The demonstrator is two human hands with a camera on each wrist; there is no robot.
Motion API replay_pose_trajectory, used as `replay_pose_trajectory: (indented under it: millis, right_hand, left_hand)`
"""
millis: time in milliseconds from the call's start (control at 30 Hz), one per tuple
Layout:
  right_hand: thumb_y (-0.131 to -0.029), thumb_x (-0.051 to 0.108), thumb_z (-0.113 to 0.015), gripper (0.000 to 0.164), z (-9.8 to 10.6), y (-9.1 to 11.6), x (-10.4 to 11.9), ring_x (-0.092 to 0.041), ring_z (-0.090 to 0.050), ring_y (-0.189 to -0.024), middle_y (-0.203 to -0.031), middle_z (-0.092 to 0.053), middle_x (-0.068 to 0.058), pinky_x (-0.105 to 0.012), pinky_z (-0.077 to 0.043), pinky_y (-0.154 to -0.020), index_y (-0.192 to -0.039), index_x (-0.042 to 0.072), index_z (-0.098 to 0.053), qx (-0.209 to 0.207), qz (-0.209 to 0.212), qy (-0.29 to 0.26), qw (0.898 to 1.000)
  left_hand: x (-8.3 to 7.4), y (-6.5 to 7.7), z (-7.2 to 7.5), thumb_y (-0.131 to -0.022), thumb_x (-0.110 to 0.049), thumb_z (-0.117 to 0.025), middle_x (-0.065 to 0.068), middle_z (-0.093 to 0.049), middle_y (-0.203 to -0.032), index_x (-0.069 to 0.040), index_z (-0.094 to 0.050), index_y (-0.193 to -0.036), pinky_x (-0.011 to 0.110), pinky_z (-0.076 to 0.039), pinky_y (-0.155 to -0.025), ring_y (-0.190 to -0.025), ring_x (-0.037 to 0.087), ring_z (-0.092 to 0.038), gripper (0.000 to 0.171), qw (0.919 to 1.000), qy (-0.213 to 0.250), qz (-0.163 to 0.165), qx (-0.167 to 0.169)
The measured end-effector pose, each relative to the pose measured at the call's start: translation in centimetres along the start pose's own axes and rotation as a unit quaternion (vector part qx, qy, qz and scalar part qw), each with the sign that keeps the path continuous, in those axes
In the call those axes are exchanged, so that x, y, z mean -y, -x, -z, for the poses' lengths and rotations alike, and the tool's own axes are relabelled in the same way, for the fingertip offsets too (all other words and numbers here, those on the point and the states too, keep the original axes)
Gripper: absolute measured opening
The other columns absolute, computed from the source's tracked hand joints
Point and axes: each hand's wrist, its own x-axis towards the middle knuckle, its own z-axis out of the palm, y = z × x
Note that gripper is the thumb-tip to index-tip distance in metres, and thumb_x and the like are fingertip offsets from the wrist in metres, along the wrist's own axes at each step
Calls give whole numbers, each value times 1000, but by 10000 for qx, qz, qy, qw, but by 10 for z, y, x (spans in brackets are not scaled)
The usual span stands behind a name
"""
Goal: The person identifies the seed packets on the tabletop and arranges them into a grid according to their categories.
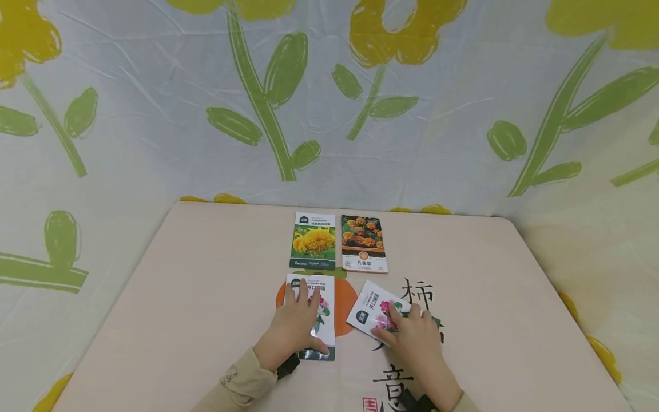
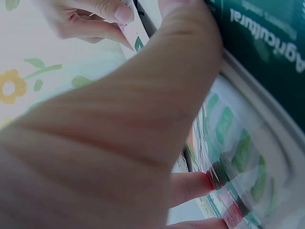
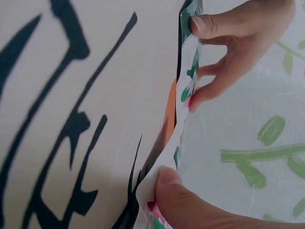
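Note:
My left hand point(image 1: 296, 326) lies over a white flower-seed packet point(image 1: 324, 312) with pink flowers, fingers spread across its printed front. The left thumb reaches to the packet's lower right edge, above its dark green band. To the right, my right hand point(image 1: 417, 337) holds a matching seed packet point(image 1: 368, 309), which lies turned at an angle. Its thumb point(image 3: 170, 183) presses on the front near one long edge, and that edge bows up from the cloth in the right wrist view. The right fingers are hidden there.
Behind the hands lie a yellow-flower seed packet point(image 1: 313, 240) and an orange-marigold seed packet point(image 1: 364, 243), side by side. The pale tablecloth point(image 1: 206, 297) bears an orange fruit print and black brush characters point(image 1: 393, 383). A flower-printed curtain point(image 1: 329, 114) hangs beyond the table's far edge.

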Motion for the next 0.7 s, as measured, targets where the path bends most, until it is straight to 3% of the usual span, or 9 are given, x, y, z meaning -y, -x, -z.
replay_pose_trajectory:
  millis: [233, 400, 567, 700]
  right_hand:
    - [-80, 61, -73, 71, 2, -1, 3, -38, -52, -75, -95, -56, -29, -47, -51, -59, -128, 9, -67, -15, -22, 43, 10000]
    - [-78, 56, -77, 69, 5, -4, -4, -29, -46, -72, -91, -50, -19, -37, -43, -51, -127, 8, -69, 61, 15, -355, 9994]
    - [-75, 46, -84, 57, 18, -13, -19, -21, -44, -73, -89, -49, -8, -31, -38, -48, -119, 11, -74, 418, 161, -892, 9950]
    - [-78, 44, -83, 52, 30, -23, -32, -24, -57, -86, -105, -61, -10, -38, -51, -61, -118, 13, -74, 905, 391, -1195, 9879]
  left_hand:
    - [0, 1, 2, -58, -72, -80, 26, -30, -155, -9, -39, -152, 40, -60, -79, -136, 52, -34, 120, 10000, 60, 15, 30]
    - [-1, 1, 2, -58, -72, -80, 26, -30, -155, -8, -39, -152, 40, -60, -79, -136, 52, -34, 120, 10000, 65, -11, 22]
    - [0, 0, 1, -58, -73, -79, 26, -30, -155, -9, -39, -152, 40, -60, -79, -136, 52, -34, 121, 10000, 10, 3, 31]
    - [1, -1, -1, -58, -75, -78, 26, -30, -155, -10, -39, -152, 40, -60, -78, -135, 52, -34, 122, 10000, -45, 6, 7]
